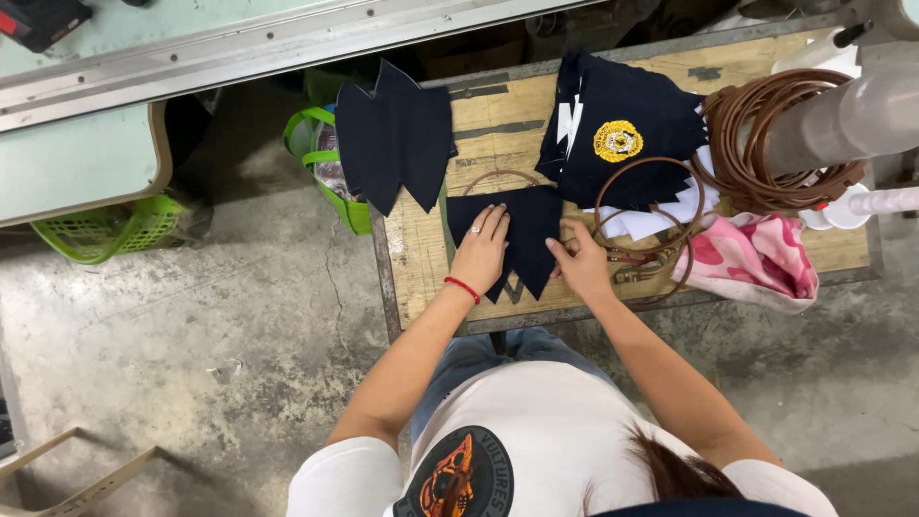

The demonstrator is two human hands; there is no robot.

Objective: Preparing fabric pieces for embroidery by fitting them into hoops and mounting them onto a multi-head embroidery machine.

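My left hand (481, 248), with a ring and a red wrist cord, lies flat with fingers spread on a dark navy cloth piece (529, 230) at the front of the wooden table (421, 254). My right hand (582, 260) presses the same piece's right edge with its fingertips. A brown hoop (500, 175) peeks out from under the cloth's far edge. Behind it sits a stack of navy pieces (622, 105) bearing a yellow embroidered badge (617, 141). More navy pointed pieces (394, 134) hang over the table's far left corner.
Coiled brown hoops (766, 134) hang round a grey post (847, 115) at the right, and loose hoops (651, 220) lie by my right hand. A pink patterned cloth (751, 258) lies near the table's right end. Green baskets (105, 230) stand on the concrete floor at left.
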